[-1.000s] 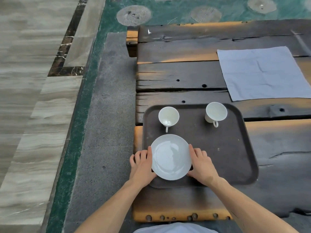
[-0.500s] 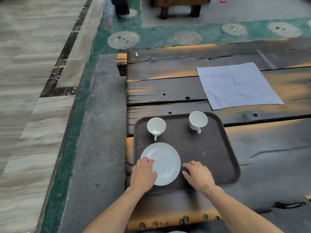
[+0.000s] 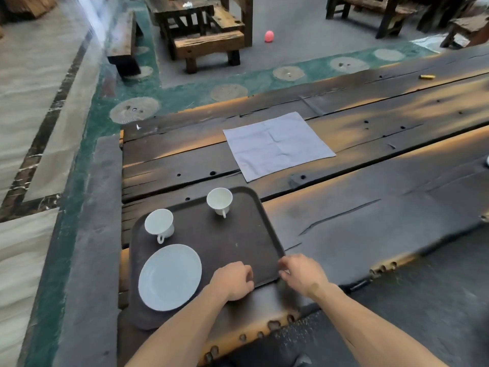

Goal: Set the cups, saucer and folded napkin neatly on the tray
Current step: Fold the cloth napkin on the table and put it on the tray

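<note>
A dark brown tray (image 3: 238, 242) lies at the near left corner of the wooden table. Two white cups stand upright on its far side: one at the left (image 3: 159, 225), one at the right (image 3: 220, 201). A white saucer (image 3: 170, 276) lies flat on the tray's near left part. A pale grey napkin (image 3: 277, 144) lies spread flat on the table beyond the tray. My left hand (image 3: 234, 280) hovers over the tray's near edge, right of the saucer, fingers curled and empty. My right hand (image 3: 303, 274) is at the tray's near right corner, fingers apart, holding nothing.
The dark plank table (image 3: 370, 207) stretches to the right, its left edge just beside the tray. A small yellow object (image 3: 426, 77) lies at the far right. Wooden benches (image 3: 209, 43) and a pink ball (image 3: 269, 36) are on the floor beyond.
Both hands have let go of the saucer and moved right toward the tray's near right corner. The camera has tilted up and turned, showing more of the table and floor.
</note>
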A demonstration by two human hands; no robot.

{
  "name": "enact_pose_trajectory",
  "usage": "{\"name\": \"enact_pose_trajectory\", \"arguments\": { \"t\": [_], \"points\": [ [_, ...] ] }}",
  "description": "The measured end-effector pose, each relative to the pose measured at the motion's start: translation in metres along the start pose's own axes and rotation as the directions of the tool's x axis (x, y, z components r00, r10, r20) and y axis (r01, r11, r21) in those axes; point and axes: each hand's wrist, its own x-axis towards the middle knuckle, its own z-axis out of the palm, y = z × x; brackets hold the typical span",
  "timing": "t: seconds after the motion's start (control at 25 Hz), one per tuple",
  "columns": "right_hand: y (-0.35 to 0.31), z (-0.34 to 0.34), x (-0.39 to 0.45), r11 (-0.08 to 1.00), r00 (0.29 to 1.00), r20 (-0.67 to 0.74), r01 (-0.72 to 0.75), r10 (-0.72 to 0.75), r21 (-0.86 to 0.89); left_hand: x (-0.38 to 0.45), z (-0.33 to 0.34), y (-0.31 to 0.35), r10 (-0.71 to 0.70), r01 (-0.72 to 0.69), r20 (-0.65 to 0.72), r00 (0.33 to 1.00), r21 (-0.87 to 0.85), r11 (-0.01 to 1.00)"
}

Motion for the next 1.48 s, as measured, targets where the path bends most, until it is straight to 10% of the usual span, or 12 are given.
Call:
{"name": "enact_pose_trajectory", "arguments": {
  "t": [0.6,1.48],
  "points": [
    [0.159,-0.060,-0.017,0.998,0.998,0.002,-0.056,0.056,0.035,0.078,-0.041,0.161,0.047,-0.046,-0.033,0.998,0.031,0.998],
    [0.175,-0.094,0.140,0.994,0.954,0.285,-0.106,0.090,0.041,0.203,-0.084,0.135,-0.024,0.027,0.034,0.999,-0.096,0.995]
  ]
}}
